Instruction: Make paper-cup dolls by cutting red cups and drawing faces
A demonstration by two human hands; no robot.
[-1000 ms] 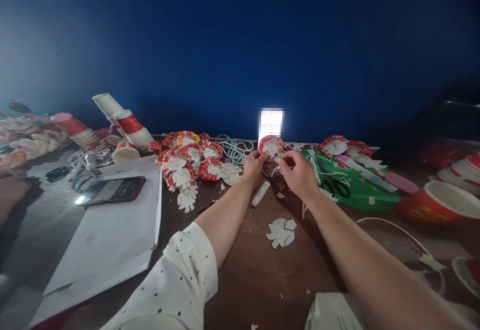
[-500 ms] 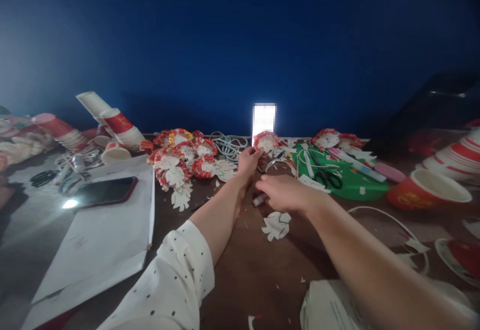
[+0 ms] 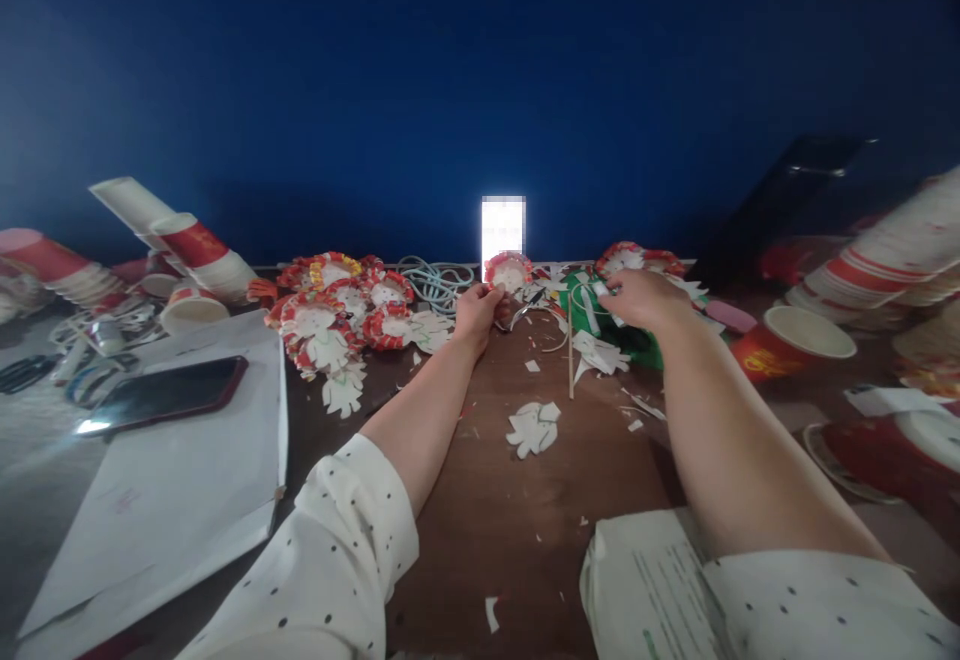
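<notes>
My left hand [image 3: 478,312] is closed in a pinch at the lower left of a round paper craft [image 3: 510,270] with a red rim and white middle. Whatever the fingertips hold is too small to make out. Out to the right, my right hand [image 3: 646,298] reaches over a green sheet or tray [image 3: 641,348], its fingers bent around a small white object that I cannot identify. Below it lie white paper cutouts [image 3: 598,355] and a thin wooden stick [image 3: 570,350]. Another white paper cutout [image 3: 534,428] lies on the brown table between my forearms.
Red-rimmed paper crafts [image 3: 322,315] are heaped left of centre, beside a coiled pale blue cord [image 3: 435,285]. A phone [image 3: 169,392] rests on a white board [image 3: 187,480]. A bright screen [image 3: 503,225] stands at the back. Paper cups [image 3: 802,340] stand at right.
My right hand has moved from the table's middle, where it held a short pale cylinder, to the right over the green area. The left hand stays by the round craft. The view has shifted slightly.
</notes>
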